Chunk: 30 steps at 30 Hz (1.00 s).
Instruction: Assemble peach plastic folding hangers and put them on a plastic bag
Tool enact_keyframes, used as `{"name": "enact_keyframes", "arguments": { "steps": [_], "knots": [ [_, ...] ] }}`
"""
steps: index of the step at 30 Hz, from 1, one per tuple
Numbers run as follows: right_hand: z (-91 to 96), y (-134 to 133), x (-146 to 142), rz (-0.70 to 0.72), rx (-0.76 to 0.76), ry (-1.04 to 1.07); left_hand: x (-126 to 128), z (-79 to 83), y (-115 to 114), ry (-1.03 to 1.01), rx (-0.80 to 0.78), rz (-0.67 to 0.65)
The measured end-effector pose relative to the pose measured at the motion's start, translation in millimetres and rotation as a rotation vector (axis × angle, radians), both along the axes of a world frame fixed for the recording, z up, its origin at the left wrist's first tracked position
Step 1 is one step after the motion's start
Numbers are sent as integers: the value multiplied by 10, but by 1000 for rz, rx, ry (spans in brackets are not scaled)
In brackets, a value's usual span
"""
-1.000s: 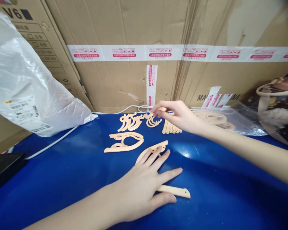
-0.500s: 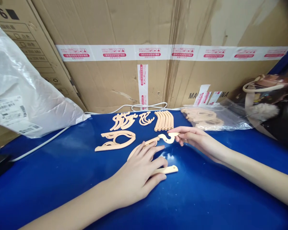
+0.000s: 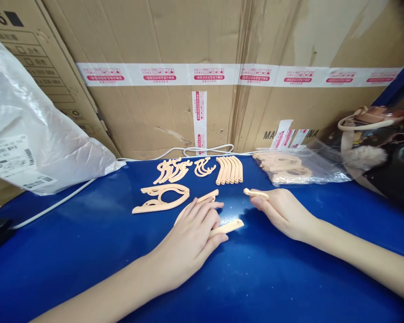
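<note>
My left hand (image 3: pixel 197 242) is closed over a beige folding hanger body (image 3: pixel 227 228), covering its middle. Two of its arm ends stick out past the fingers toward the right. Between the thumb and fingers of my right hand (image 3: pixel 286 213) is a beige hanger hook (image 3: pixel 257 194), seen nearly edge-on and apart from the hanger body. Just beyond my left hand lies another folded hanger body (image 3: pixel 161 198). Behind it are a group of loose hooks (image 3: pixel 173 170), a smaller group of curved pieces (image 3: pixel 204 167) and a row of several slightly curved strips (image 3: pixel 229 170).
A clear plastic bag (image 3: pixel 303 166) with more beige parts lies at the back right, beside a dark bag (image 3: pixel 387 157) with a pompom. A white parcel bag (image 3: pixel 37 116) stands at left. Cardboard boxes (image 3: pixel 155 107) wall the back of the blue table (image 3: pixel 272 278), with a white cable (image 3: pixel 175 154) along them.
My right hand has moved right and toward me with the hook, which has come away from the hanger body and turned edge-on. My left hand has barely shifted.
</note>
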State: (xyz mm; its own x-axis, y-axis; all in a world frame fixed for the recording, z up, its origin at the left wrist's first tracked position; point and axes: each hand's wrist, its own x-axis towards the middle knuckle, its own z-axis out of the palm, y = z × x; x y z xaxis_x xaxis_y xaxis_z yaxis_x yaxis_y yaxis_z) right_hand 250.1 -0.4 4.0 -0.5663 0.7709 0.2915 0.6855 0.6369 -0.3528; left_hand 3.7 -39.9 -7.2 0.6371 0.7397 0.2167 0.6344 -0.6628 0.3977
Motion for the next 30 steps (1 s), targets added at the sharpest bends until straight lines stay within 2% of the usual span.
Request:
{"name": "enact_keyframes", "arguments": {
  "steps": [4, 8, 13, 15, 22, 30],
  "knots": [
    [-14, 17, 16, -93, -8, 73, -13, -2, -2, -34, 4, 2],
    [-29, 55, 12, 24, 41, 84, -25, 24, -13, -72, -26, -9],
    [14, -16, -59, 73, -198, 62, -12, 42, -18, -84, -40, 8],
    [30, -67, -88, 88, -244, 57, -13, 42, -19, -89, -41, 13],
    [8, -138, -92, 191, -217, 101, -24, 28, -16, -117, -43, 27],
    [-18, -160, -146, 156, -259, 51, -12, -24, -25, -110, -33, 15]
  ]
}}
